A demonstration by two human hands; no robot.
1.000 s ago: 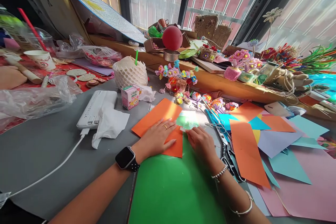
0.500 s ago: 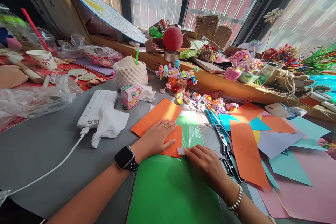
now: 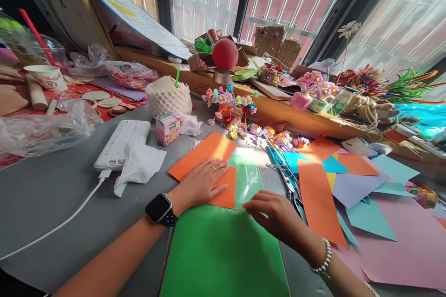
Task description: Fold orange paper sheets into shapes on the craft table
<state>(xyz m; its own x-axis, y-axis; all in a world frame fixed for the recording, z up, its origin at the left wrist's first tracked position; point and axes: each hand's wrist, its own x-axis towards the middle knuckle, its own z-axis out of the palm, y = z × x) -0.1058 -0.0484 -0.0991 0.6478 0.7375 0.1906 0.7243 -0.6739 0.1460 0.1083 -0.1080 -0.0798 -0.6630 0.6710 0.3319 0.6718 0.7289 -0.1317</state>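
Observation:
My left hand [image 3: 204, 182] lies flat with its fingers stretched over the orange paper [image 3: 212, 147], pressing it down. Beneath that paper is a clear plastic sleeve [image 3: 248, 181], which shines where it overlaps the green sheet [image 3: 223, 250]. My right hand [image 3: 270, 211] is beside the sleeve's near edge, its thumb and fingertips pinched together. What sits in that pinch, if anything, is too small to make out. To the right, scissors [image 3: 290, 184] lie alongside a blue strip, partly hidden by my right hand.
Loose orange paper [image 3: 318, 199], teal pieces and pink sheets [image 3: 418, 246] overlap on the right. At left are a white power bank [image 3: 120, 141] with its cable, a tissue [image 3: 142, 164] and a small pink box [image 3: 167, 130]. Crocheted flowers [image 3: 230, 102] stand at the back.
My right hand has lifted slightly and its fingers have drawn together. The small white strip by its fingertips no longer shows. My left hand stays on the orange paper; the view has shifted slightly.

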